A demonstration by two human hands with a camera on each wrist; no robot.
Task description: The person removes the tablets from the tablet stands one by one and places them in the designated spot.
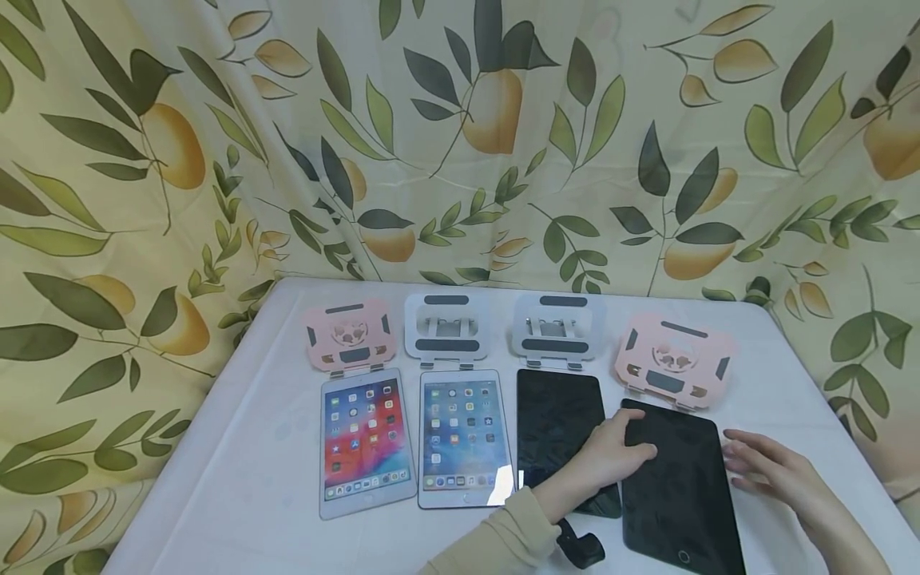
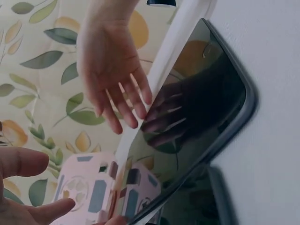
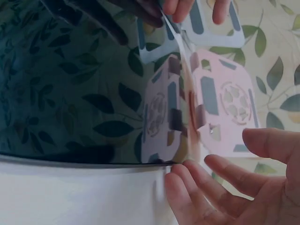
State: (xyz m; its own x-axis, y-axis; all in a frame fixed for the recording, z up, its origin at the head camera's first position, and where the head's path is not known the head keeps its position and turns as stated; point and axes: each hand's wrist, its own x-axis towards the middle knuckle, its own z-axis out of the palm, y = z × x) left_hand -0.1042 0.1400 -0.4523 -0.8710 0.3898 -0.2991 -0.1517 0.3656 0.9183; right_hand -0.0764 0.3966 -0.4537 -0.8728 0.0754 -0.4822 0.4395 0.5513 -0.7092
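A black-screened tablet (image 1: 679, 487) with a round home button lies at the right end of a row. My left hand (image 1: 604, 449) reaches over the neighbouring black tablet (image 1: 557, 423), its thumb and index finger spread at the upper left edge of the right-end tablet. On the opposite side is my right hand (image 1: 779, 473), fingers loosely extended; in the right wrist view its fingertips (image 3: 176, 185) come right up to the tablet's edge. Just behind the tablet sits a pink stand (image 1: 707, 363) with a paw-shaped cutout and dark pads.
Two white tablets with lit home screens, one red and blue (image 1: 365, 435), one light blue (image 1: 465, 435), lie to the left. Behind the other tablets are two pale blue stands (image 1: 447, 345) and another pink stand (image 1: 374, 327). A black strap-like object (image 1: 580, 549) is near the left sleeve.
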